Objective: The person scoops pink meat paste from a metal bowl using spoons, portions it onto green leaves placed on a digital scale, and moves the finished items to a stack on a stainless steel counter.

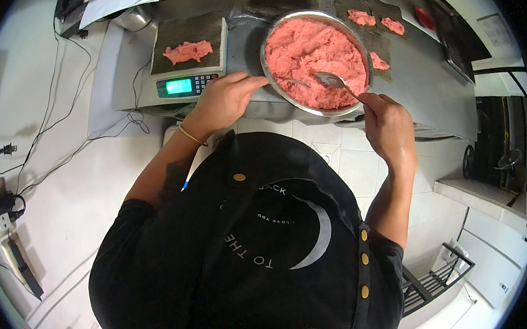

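Observation:
A wide steel bowl point(315, 111) full of pink minced paste point(311, 48) stands in front of me. My right hand point(389, 127) is closed on a fork point(344, 84), its head resting on the paste at the right. From the left, my left hand point(226, 101) pinches a thin metal utensil point(297, 82) whose tip lies in the paste; its kind is hard to make out. Beside that hand, a digital scale point(186, 89) with a lit green display bears a dark, seaweed-like sheet point(181, 29). A clump of pink paste point(187, 51) lies on that sheet.
More dark sheets point(379, 41) with small pink clumps point(393, 25) lie right of the bowl on the grey-covered table point(428, 84). A black tray point(452, 49) stands at the far right. Cables point(78, 142) run down at the left. A metal pot point(133, 18) sits behind the scale.

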The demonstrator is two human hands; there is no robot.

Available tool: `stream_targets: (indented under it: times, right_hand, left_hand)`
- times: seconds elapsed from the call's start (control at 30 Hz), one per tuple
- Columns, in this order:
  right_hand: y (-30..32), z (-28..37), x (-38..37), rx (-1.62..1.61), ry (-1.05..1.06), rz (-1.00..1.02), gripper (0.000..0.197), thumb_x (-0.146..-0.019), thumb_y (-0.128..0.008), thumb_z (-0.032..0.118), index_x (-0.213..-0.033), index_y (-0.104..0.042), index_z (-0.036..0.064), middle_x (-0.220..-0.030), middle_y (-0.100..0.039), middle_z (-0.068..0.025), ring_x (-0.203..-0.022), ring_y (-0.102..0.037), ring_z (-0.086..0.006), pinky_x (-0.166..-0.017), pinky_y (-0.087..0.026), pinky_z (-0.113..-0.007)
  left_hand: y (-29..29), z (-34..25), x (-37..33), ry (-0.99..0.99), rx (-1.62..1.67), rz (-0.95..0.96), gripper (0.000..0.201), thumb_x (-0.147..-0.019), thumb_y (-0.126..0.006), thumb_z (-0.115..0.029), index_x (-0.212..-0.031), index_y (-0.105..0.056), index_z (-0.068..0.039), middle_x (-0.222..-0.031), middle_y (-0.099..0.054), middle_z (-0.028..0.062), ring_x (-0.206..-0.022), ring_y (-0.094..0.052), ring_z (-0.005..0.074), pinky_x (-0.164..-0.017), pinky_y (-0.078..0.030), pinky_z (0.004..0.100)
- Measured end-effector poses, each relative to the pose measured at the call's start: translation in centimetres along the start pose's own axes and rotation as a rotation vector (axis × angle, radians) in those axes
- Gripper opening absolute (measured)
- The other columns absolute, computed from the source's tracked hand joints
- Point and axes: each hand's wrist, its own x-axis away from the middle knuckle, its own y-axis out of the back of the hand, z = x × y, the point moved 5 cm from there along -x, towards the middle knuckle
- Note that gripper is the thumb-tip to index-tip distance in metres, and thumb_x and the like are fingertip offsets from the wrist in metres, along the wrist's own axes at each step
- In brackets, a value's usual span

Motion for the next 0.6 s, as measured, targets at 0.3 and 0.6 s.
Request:
stream_targets:
  times: [0.3,0.6]
  right_hand:
    - [-0.6,0.9,-0.8,0.067,0.081,0.115,0.019,-0.09,-0.063,0.004,-0.105,-0.075,0.0048,-0.091,-0.072,-0.02,-0.083,-0.069,-0.0423,-0.074,-0.053,-0.05]
    - [1.0,-0.1,0.0,-0.151,-0.004,0.088,0.022,-0.091,-0.062,0.003,-0.109,-0.075,0.002,-0.09,-0.072,-0.0227,-0.082,-0.07,-0.0409,-0.074,-0.055,-0.047]
  left_hand:
    - [-1.1,-0.3,-0.4,-0.071,-0.025,0.035,0.035,-0.092,-0.064,0.002,-0.124,-0.072,-0.009,-0.098,-0.067,0.0123,-0.087,-0.069,0.0341,-0.075,-0.057,0.043]
    - [-0.1,-0.9,-2.1,-0.121,-0.012,-0.096,0.033,-0.091,-0.065,0.002,-0.121,-0.073,-0.008,-0.1,-0.071,0.0133,-0.088,-0.071,0.0343,-0.075,-0.058,0.0419]
